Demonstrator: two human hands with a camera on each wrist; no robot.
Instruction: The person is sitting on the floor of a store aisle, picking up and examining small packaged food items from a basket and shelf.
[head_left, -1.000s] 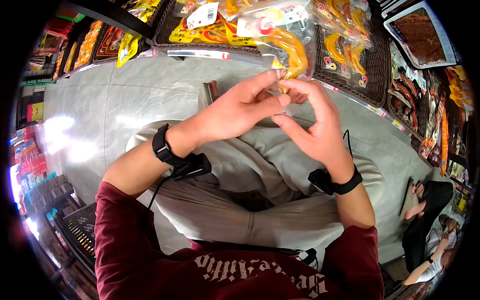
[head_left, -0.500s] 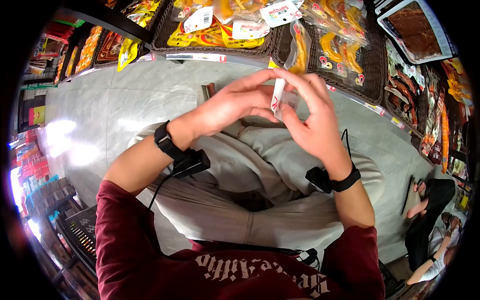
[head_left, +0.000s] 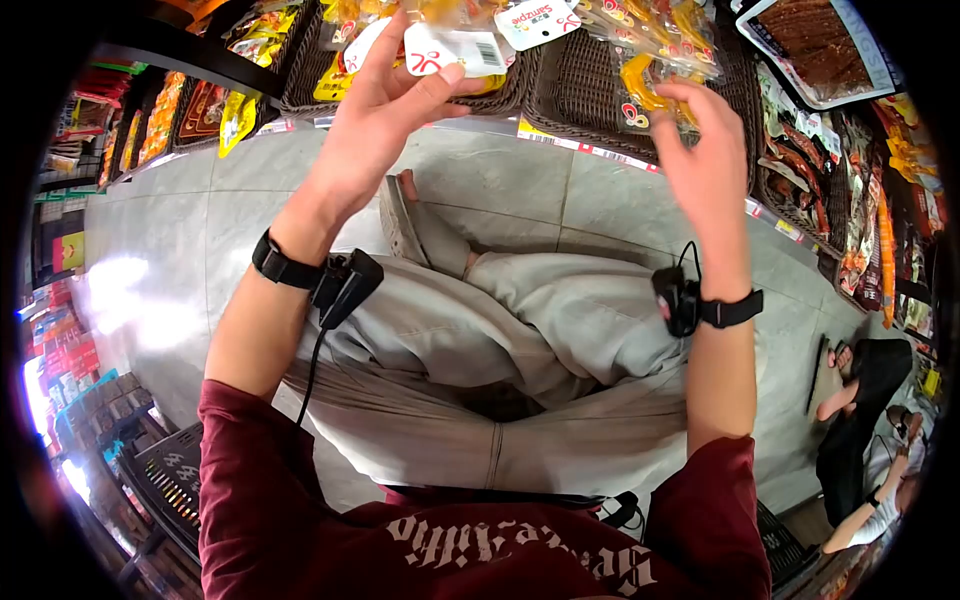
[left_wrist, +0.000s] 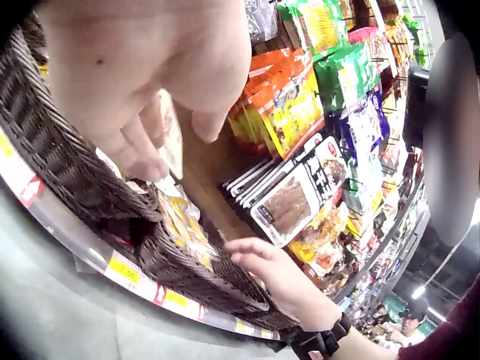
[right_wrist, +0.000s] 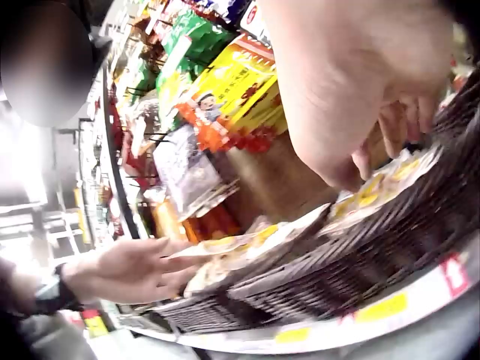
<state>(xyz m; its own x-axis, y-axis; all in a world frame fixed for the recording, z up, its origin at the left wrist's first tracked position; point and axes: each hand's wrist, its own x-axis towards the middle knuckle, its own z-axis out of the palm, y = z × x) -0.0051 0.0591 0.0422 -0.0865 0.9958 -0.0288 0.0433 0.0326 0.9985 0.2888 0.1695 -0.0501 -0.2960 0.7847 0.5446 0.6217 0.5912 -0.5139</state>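
My left hand is at the left wicker basket, its thumb across the white label of a clear snack packet. The fingers are on the far side, pinching the packet; its upper part runs out of the head view. My right hand reaches over the right basket. Its fingertips are right at a clear packet with a curved yellow snack, thumb and fingers apart. In the left wrist view, the right hand's fingers are loosely extended over the basket.
Another white-labelled packet lies at the back of a dark wicker basket. A price-tag strip edges the shelf. A large dried-meat pack stands at the right. Hanging snack bags line the rack behind. Someone is at the far right.
Both hands were together over a packet in front of the shelf. They have separated: the left moved up-left to the left basket with the packet, the right moved right to the other basket.
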